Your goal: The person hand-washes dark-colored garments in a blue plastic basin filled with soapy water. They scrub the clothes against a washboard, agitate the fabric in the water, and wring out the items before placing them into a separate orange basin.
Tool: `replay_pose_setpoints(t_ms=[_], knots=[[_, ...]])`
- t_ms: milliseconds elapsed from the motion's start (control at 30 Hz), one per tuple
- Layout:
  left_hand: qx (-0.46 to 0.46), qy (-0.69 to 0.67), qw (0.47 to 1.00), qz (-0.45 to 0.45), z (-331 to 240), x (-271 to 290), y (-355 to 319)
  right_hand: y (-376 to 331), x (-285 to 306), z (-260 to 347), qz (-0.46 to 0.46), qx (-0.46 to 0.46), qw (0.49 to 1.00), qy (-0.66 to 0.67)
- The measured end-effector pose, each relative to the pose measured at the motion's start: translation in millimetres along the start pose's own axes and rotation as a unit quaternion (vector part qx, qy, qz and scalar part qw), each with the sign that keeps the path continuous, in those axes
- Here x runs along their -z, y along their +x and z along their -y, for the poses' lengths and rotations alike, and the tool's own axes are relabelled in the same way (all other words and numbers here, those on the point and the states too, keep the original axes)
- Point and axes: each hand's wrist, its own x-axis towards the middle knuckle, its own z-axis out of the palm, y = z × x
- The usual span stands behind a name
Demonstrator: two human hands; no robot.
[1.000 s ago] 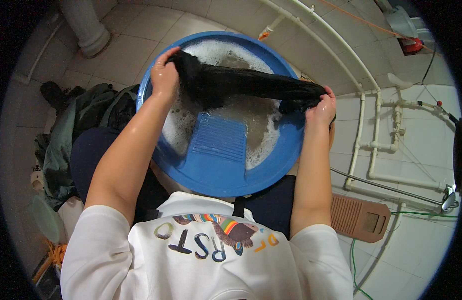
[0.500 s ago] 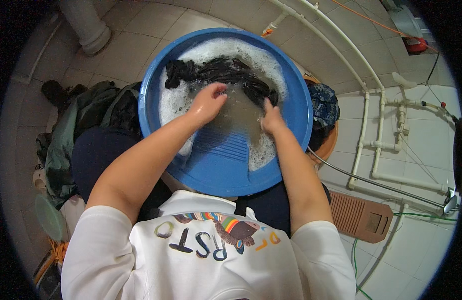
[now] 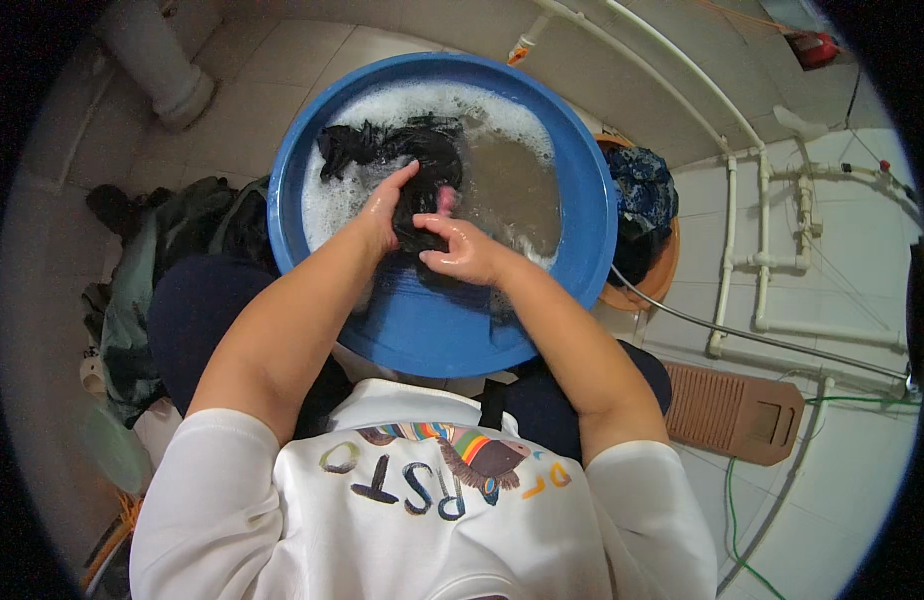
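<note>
A big round blue basin full of grey soapy water stands in front of me on the tiled floor. A wet black garment lies bunched in the suds at its far left. My left hand grips the near part of that cloth. My right hand meets it from the right, pressing the same bunch with curled fingers. A blue ribbed washboard slopes under both wrists at the basin's near side.
A pile of dark and green clothes lies on the floor at left. An orange tub with blue patterned cloth sits right of the basin. A brown washboard lies at lower right. White pipes run along the wall.
A second ago both hands held the black garment stretched above the basin. They dropped it into the water, and now they have come together on it over the washboard.
</note>
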Motion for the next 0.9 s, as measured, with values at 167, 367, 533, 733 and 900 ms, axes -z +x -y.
replay_pose_setpoints(t_ms=[167, 367, 533, 733, 900], knots=[[-0.172, -0.099, 0.977, -0.080, -16.4, 23.2, 8.8, -11.2, 63.4, -43.2, -0.222, -0.140, 0.964, 0.051], [-0.135, -0.020, 0.976, -0.170, 14.5, 22.9, 8.2, -13.3, 79.0, -111.5, -0.150, -0.380, 0.854, -0.323], [-0.115, 0.017, 0.984, -0.137, 17.4, 14.0, 4.9, -3.7, 65.8, -102.4, -0.261, -0.361, 0.881, -0.162], [-0.074, -0.053, 0.996, -0.009, 16.4, 1.8, 0.7, 35.7, 1.9, -20.6, -0.381, 0.059, 0.922, 0.021], [-0.062, 0.021, 0.995, 0.074, 19.0, -11.1, -13.6, 17.9, -58.9, 50.4, -0.312, 0.169, 0.929, -0.103]])
